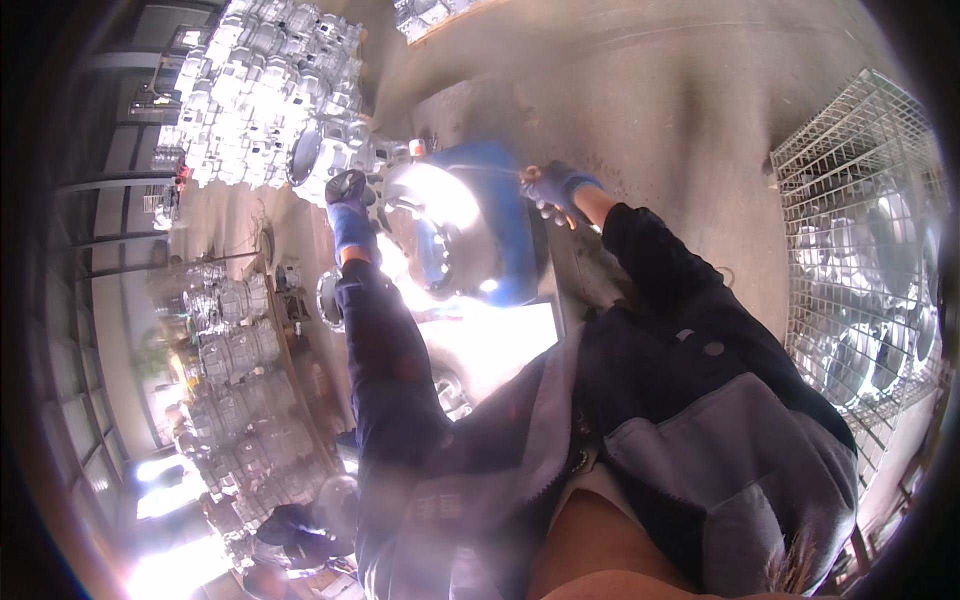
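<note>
Workshop interior with a bare grey concrete floor (680, 90), dusty and unmarked. Stacks of cast metal housings (265, 85) stand on the floor at upper left, with further stacks (235, 400) lined up along the left side. A wire mesh cage (860, 200) at right holds more metal castings. Tall windows (75, 400) with dark frames run along the far left wall. Strong daylight enters at lower left (165, 570), causing glare and haze across the view.
</note>
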